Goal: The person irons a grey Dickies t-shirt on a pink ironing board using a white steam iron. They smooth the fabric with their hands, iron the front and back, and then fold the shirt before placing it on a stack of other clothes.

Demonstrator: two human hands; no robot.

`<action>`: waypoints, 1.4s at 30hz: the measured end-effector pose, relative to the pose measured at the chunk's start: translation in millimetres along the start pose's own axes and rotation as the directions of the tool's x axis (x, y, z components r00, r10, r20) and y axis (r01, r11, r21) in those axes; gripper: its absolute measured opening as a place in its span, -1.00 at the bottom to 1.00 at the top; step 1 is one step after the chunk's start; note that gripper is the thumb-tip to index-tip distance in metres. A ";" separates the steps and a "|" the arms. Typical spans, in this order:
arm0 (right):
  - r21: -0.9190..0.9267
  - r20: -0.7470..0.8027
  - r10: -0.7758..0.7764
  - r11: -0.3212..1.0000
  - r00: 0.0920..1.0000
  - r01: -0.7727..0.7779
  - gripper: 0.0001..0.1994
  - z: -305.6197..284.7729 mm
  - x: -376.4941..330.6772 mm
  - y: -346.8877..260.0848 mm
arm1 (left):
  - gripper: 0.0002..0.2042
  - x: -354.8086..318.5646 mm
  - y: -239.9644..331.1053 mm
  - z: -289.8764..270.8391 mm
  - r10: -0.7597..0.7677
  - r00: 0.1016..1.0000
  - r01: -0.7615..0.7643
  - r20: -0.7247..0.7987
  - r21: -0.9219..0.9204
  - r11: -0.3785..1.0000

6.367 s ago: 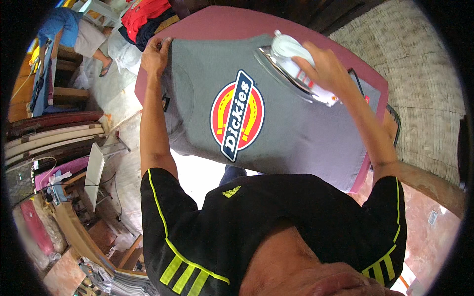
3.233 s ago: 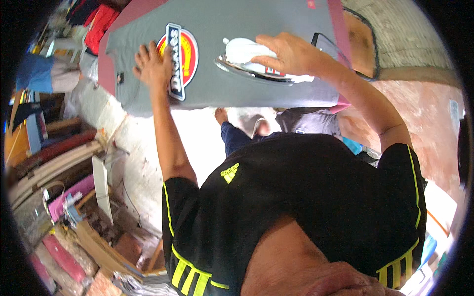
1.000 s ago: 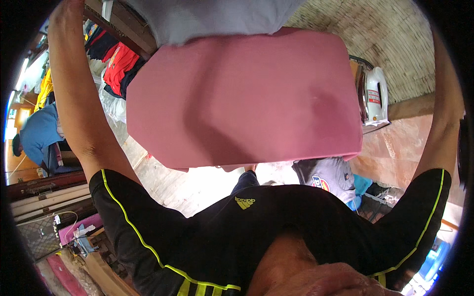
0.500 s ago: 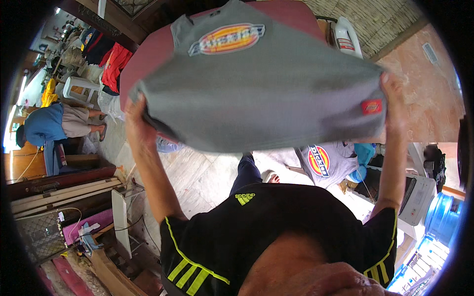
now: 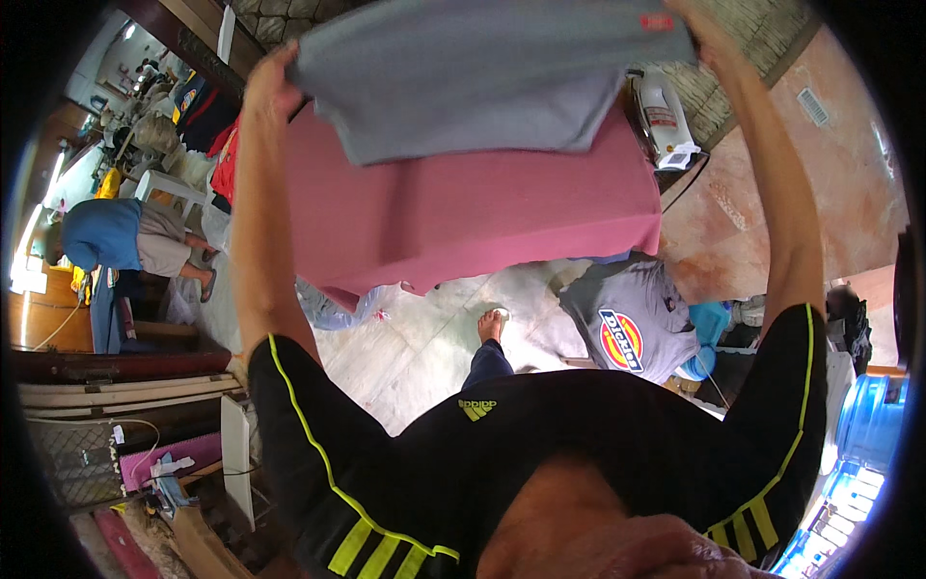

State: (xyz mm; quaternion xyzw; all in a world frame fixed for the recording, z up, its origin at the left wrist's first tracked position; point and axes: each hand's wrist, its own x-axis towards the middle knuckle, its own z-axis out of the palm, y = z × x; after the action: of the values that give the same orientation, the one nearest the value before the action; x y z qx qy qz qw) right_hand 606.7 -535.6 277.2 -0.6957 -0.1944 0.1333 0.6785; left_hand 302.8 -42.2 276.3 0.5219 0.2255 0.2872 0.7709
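Head view: a grey shirt is held up by both raised arms above a table draped in a pink cloth. The left hand is closed on the shirt's left edge, its fingers curled into the fabric, and the right hand grips the right edge near the top rim, though there the fingers are mostly cut off and their exact state cannot be told. For the cloth to be handled well, it is judged that both edges should be kept level and taut, so that no crease is folded in, and the hem should be kept clear of the iron, which stands on the table just below the right fingers. On the shirt, close beside the right fingers, a small red rectangular tag is sewn. Well below the right hand, on a heap near the floor, a second grey shirt is laid, marked with a round badge in red, yellow and blue. A pale rectangular label is seen on the iron's body.
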 end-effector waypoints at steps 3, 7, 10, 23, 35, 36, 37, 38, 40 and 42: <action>0.078 -0.140 -0.208 0.972 0.968 0.220 -0.48 1.8 25.2 -57.3 | -0.64 44.7 79.1 45.5 0.334 0.939 -0.337 0.076 0.028 0.941; 0.056 -0.226 -0.377 0.916 0.898 0.398 -0.46 2.3 5.6 -105.9 | -0.62 52.0 152.9 57.8 0.474 0.875 -0.469 0.101 -0.071 0.881; 0.004 -0.264 -0.428 0.896 0.864 0.445 -0.44 0.0 -23.9 -118.5 | -0.60 39.0 157.6 39.0 0.474 0.877 -0.464 0.076 -0.116 0.878; -0.285 -0.072 0.180 0.939 0.981 -0.194 -0.80 -2.6 -308.5 186.8 | -0.74 -263.1 -200.8 -101.2 0.013 0.998 -0.009 -0.066 0.050 0.999; -0.518 0.079 0.386 0.804 0.919 -0.293 -0.80 -33.7 -422.9 258.4 | -0.79 -372.0 -266.5 -168.9 -0.044 0.968 0.149 -0.247 0.426 0.892; -0.628 0.140 0.370 0.750 0.918 -0.207 -0.80 -36.5 -415.4 261.0 | -0.79 -369.1 -264.8 -169.4 -0.084 0.948 0.245 -0.308 0.531 0.811; -0.754 0.157 0.413 0.636 0.897 -0.161 -0.80 -37.2 -406.4 261.8 | -0.73 -362.9 -266.7 -165.6 0.071 0.944 0.182 -0.322 0.688 0.702; -0.723 0.175 0.311 0.684 0.934 -0.092 -0.77 -34.2 -391.9 262.1 | -0.72 -351.8 -265.5 -162.8 0.301 0.933 -0.030 -0.195 0.794 0.607; -0.734 0.308 -0.198 0.573 0.930 0.365 -0.77 -29.0 -341.7 254.2 | -0.69 -316.6 -256.8 -156.2 0.586 0.810 -0.242 0.012 0.917 0.316; -0.771 0.221 -0.219 0.557 0.950 0.308 -0.76 -17.4 -284.6 243.0 | -0.68 -277.9 -247.8 -146.9 0.517 0.849 -0.219 -0.109 0.818 0.531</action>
State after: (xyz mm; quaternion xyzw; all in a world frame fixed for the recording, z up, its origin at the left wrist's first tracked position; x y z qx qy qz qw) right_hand 383.3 -680.5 13.7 -0.8799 -0.3685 -0.0360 0.2977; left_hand 55.3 -203.4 6.1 0.7812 0.3386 0.4038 0.3346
